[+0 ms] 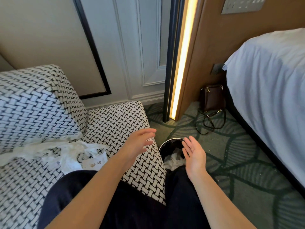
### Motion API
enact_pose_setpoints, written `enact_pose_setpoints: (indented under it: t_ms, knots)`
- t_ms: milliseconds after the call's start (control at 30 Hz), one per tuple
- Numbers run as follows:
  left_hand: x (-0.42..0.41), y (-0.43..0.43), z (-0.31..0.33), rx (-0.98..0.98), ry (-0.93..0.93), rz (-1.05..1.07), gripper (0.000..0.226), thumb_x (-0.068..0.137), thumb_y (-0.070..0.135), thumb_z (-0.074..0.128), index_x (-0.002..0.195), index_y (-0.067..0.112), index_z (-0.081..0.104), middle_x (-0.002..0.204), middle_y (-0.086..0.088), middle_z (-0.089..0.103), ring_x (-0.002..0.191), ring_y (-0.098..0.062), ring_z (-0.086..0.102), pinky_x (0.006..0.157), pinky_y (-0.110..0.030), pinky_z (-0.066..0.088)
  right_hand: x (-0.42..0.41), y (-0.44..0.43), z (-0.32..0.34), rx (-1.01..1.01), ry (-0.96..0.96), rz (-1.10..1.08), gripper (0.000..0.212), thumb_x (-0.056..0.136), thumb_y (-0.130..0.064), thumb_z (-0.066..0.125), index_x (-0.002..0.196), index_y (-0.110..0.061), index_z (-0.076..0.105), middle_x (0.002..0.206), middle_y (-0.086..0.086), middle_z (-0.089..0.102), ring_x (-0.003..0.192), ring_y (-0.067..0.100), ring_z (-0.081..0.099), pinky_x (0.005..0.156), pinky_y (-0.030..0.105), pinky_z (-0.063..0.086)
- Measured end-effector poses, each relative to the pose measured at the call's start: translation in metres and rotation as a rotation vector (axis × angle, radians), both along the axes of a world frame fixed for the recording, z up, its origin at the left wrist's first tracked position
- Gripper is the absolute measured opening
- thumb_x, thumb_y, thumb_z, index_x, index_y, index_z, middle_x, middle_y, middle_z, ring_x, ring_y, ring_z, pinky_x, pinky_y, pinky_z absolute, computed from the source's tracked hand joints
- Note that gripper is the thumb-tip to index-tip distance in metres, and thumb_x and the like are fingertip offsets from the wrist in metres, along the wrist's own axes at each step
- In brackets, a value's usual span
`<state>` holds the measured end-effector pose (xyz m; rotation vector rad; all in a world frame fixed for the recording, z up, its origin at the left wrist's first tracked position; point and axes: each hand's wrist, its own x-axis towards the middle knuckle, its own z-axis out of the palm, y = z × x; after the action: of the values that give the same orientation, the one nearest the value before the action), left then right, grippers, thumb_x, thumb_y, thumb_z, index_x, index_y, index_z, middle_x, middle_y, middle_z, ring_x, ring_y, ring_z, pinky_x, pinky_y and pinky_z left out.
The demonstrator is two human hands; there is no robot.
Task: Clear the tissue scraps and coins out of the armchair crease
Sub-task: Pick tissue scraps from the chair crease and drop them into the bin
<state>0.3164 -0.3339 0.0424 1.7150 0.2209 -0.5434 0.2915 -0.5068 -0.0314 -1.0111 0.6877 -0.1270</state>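
Beside the armchair, a bin stands close, likely for easy drops, as left hand and right hand hover straight-fingered and empty while tissue scraps lie in its crease, coins unseen.

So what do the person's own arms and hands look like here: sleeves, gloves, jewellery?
The left hand and right hand are bare: no gloves, rings or watch visible. Both forearms are uncovered as far as the frame shows, with no sleeves in view. Below them is dark navy clothing.
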Motion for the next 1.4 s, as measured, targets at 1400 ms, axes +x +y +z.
enact_pose_setpoints:
  t_ms: [1400]
  knots:
    - [-0.107, 0.273, -0.028, -0.189, 0.053, 0.758, 0.021, 0.097, 0.016, 0.047, 0.104, 0.021, 0.066, 0.104, 0.002, 0.069, 0.100, -0.019, 0.063, 0.089, -0.034, 0.048, 0.010, 0.307, 0.044, -1.386, 0.062, 1.539, 0.052, 0.096, -0.044, 0.038, 0.124, -0.004, 0.057, 0.121, 0.012, 0.059, 0.113, 0.027, 0.055, 0.090, 0.036, 0.043]
